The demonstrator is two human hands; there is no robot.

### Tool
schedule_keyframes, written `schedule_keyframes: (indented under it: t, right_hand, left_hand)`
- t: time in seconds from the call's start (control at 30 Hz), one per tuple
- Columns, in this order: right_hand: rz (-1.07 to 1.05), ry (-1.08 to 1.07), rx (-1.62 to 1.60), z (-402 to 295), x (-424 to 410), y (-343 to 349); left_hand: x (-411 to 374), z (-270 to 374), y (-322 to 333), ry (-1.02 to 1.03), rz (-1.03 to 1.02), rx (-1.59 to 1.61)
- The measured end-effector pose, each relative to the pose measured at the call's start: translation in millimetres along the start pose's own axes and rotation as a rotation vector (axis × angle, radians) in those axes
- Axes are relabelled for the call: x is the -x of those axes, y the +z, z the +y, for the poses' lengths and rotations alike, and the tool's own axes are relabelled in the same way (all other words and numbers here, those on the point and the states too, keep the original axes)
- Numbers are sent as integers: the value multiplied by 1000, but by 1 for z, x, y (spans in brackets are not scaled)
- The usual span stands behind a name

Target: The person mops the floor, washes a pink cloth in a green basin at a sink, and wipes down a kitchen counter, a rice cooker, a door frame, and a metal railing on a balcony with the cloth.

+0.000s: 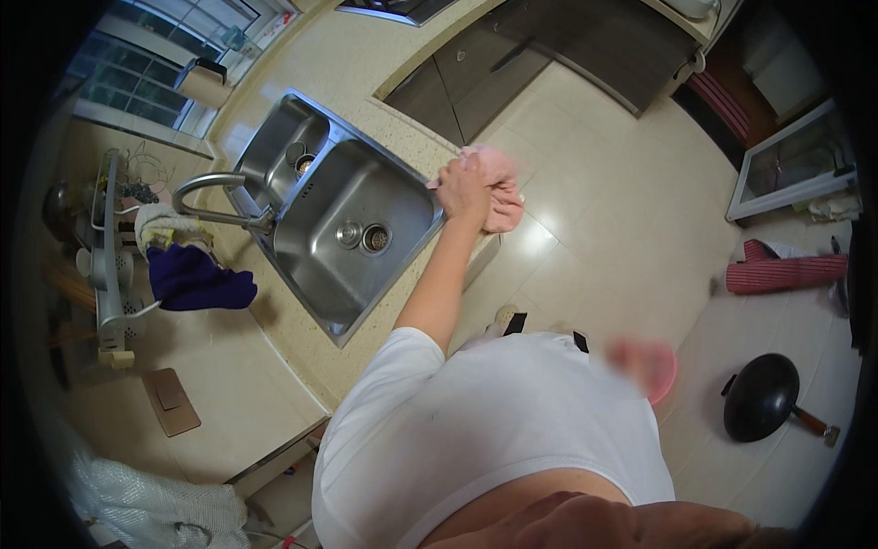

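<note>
My left hand (465,189) grips a crumpled pink cloth (503,195) at the edge of the speckled beige counter, with part of the cloth over the edge. Just left of that hand is a double-bowl stainless steel sink (322,219) with a curved faucet (209,180). A strainer basket (376,238) sits in the larger bowl's drain, beside a round metal piece (349,234). My right hand (627,360) is blurred by my right side, against a round pink object (662,374); its grip on this object cannot be made out.
Purple cloth (199,278) and a pale towel (164,223) hang from a rack (110,274) at the left. Dark cabinets (473,68) stand ahead. A black wok (761,398) and a red striped cloth (785,271) are at the right. Tiled floor (590,171) lies beyond the counter edge.
</note>
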State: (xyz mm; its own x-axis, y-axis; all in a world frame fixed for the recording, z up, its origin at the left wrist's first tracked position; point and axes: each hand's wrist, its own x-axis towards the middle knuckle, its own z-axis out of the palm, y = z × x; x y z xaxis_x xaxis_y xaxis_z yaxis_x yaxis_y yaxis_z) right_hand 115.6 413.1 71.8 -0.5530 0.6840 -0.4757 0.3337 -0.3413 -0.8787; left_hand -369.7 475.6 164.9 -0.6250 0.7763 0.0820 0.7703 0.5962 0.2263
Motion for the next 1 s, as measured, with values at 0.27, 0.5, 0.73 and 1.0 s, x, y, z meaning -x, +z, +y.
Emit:
schedule_keyframes:
  t: [0.27,0.5,0.73,1.0]
  right_hand:
    - [-232,-8,-52,-51,-53,-89]
    - [277,8,-435,69,-146,-212]
    - [441,36,-877,-6,-134,-253]
    - [432,2,-407,30,-180,-297]
  left_hand:
    - [-87,-46,4,-399,108,-80]
    - [-97,-18,1,-559,126,-160]
    - [-60,36,23,-562,199,-126]
    - [-90,132,-12,-524,-162,-38]
